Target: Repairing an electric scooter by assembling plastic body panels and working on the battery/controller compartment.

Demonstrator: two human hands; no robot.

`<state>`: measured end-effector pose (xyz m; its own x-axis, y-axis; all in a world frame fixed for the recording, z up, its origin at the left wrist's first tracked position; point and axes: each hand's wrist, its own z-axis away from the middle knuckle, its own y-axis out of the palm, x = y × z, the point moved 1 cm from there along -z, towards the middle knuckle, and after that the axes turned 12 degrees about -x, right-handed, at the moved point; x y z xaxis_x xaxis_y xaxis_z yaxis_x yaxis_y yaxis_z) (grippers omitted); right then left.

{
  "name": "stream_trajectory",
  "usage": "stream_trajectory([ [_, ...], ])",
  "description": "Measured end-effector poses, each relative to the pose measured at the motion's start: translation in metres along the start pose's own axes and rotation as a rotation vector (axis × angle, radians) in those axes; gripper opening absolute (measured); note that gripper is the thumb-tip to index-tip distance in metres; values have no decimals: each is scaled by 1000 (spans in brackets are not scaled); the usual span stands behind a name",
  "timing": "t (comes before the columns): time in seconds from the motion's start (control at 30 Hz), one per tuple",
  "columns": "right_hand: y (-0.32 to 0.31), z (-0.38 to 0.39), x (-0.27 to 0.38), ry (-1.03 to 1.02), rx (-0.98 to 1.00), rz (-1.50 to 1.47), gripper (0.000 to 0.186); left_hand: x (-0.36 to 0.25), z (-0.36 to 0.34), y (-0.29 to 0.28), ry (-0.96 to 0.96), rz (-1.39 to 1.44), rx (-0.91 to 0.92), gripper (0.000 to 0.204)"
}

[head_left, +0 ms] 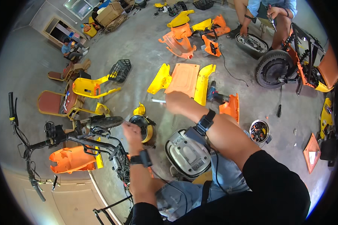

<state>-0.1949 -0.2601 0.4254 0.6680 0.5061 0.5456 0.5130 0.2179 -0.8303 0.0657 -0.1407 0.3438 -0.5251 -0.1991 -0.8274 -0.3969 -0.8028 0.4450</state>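
Implement (158,101), slim, pale and straight, in curled right hand (177,103); left hand (132,134) blurred, its opening and hold unclear.

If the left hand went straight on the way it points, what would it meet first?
Probably the end of the dark tire, just up and left of the left hand; depth is unclear, so it might pass above.

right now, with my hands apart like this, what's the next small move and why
I'd probably bring the right hand, with the thin pale piece it seems to hold, in toward the left hand. The left hand is close beside the black wheel, while the right is farther out by the flat orange panel, so closing that gap could let both work together.
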Motion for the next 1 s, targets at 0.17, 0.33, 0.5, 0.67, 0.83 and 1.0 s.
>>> stream_trajectory([
  [0.17, -19, 5, 8, 104, -105, -259, 51, -72, 63, 3, 97, -4, 51, 27],
  [0.33, -14, 16, 12, 299, -14, -638, 56, -61, 79, -13, -102, 71, -70, 22],
  [0.5, 1, 31, 13, 542, 7, -1295, 43, -63, 72, -36, -31, 106, -57, 26],
  [0.67, 20, 38, 36, 720, 47, -1350, 37, -74, 65, -47, -208, 216, -153, 19],
  [0.83, 52, 41, 55, 703, 195, -1383, 29, -76, 59, -57, -258, 303, -89, 16],
  [1.0, 66, 44, 64, 662, 314, -1238, 27, -76, 53, -71, -149, 298, -164, 15],
])
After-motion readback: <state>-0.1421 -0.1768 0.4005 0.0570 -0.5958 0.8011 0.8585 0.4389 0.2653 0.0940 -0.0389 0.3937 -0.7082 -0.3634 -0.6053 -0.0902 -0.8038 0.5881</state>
